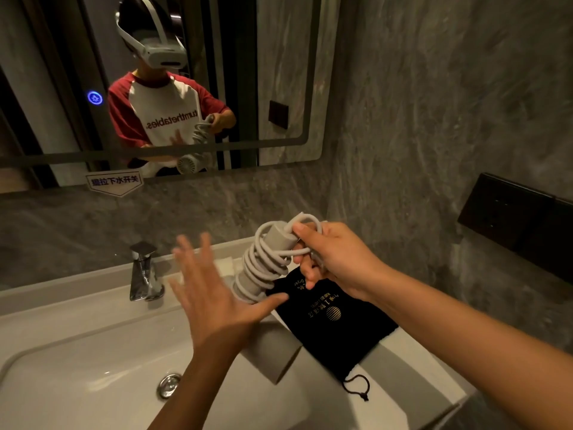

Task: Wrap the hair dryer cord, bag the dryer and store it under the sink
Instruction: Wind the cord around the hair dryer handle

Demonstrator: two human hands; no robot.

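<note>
A grey hair dryer (pixel 273 349) stands on the counter's front rim, its handle (pixel 277 240) pointing up and back. A pale grey cord (pixel 263 265) is coiled many times around the handle. My right hand (pixel 331 259) grips the top of the handle and the cord's end loop. My left hand (pixel 214 293) is spread wide and blurred, just left of the coils; its thumb tip lies beside the lowest turns. A black drawstring bag (pixel 335 327) with gold print lies flat on the counter under the dryer, its drawstring (pixel 359 387) trailing toward me.
A white sink basin (pixel 77 367) with a chrome drain (pixel 169 383) fills the lower left; a chrome faucet (pixel 144 271) stands behind it. A mirror (pixel 279 72) hangs above. Dark wall panels (pixel 521 221) sit on the right stone wall. The counter edge drops at lower right.
</note>
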